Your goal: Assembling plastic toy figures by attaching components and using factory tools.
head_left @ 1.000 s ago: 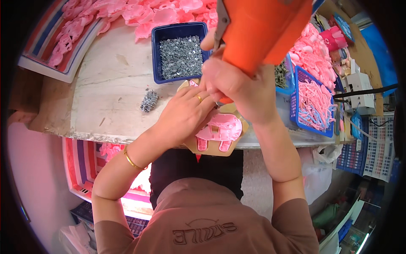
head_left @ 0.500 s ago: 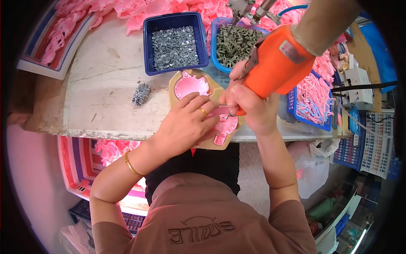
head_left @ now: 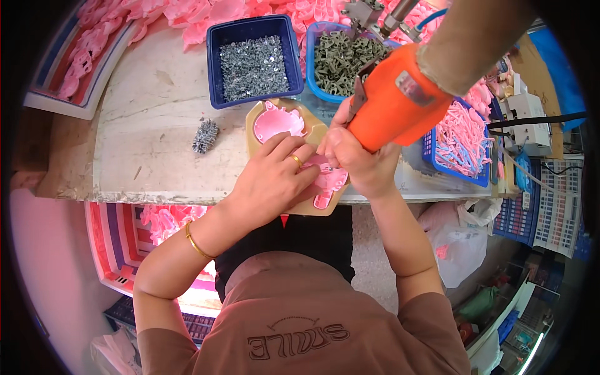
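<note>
My right hand [head_left: 362, 161] is wrapped round an orange power screwdriver [head_left: 394, 94], tilted with its working end towards my left fingers. That end is hidden behind my fingers. My left hand [head_left: 273, 177] lies over a pink plastic shell [head_left: 331, 180], fingers bent and pressed on it; the fingertips are partly hidden. The shell sits in a tan fixture [head_left: 255, 134] at the table's front edge. A second, rounded pink shell [head_left: 275, 122] lies in the far hollow of the same fixture, just beyond my left fingers.
A dark blue bin [head_left: 215, 69] of small screws and a light blue bin [head_left: 310, 75] of metal clips stand behind the fixture. Left of it lies a screw-covered clump [head_left: 205, 136]. Rightward is a blue basket [head_left: 430, 150] of pink strips. Pink parts [head_left: 219, 14] heap at the back.
My right hand and the screwdriver have shifted left and slightly nearer, closer to my left fingers. The left hand stays on the pink shell. The whole view has shifted a little.
</note>
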The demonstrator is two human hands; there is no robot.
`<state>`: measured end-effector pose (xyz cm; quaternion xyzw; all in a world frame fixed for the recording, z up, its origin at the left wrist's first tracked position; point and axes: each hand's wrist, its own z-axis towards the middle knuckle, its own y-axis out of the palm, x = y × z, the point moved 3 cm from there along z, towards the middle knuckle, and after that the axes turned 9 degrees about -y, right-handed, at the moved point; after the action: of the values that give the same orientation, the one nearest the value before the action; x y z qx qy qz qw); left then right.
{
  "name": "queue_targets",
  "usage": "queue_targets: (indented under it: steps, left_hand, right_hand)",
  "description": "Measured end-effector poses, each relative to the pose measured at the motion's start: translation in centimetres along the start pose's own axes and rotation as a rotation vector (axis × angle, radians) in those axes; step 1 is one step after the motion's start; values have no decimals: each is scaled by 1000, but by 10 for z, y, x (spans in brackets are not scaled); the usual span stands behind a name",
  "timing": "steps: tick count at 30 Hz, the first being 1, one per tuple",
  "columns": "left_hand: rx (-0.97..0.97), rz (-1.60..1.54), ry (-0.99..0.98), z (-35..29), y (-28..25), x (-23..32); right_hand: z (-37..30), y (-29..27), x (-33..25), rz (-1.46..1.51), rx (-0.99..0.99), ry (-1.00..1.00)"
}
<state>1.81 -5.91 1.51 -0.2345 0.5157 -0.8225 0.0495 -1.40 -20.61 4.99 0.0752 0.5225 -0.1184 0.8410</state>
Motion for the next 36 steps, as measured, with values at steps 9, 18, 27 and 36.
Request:
queue_targets:
  steps: [9, 18, 27, 36]
  left_hand:
    - [-23, -57, -122, -20, -3, 7]
    - [27, -14, -303, -42, 6, 9]
    - [45, -5, -308, -39, 11, 9]
    - [0, 21, -326, -41, 13, 5]
  right_hand:
    - [44, 18, -41, 123, -214, -158]
    - [76, -14, -125, -488, 136, -568]
    - [208, -2, -113, -87, -235, -420]
    - [119, 43, -103, 296, -28, -212]
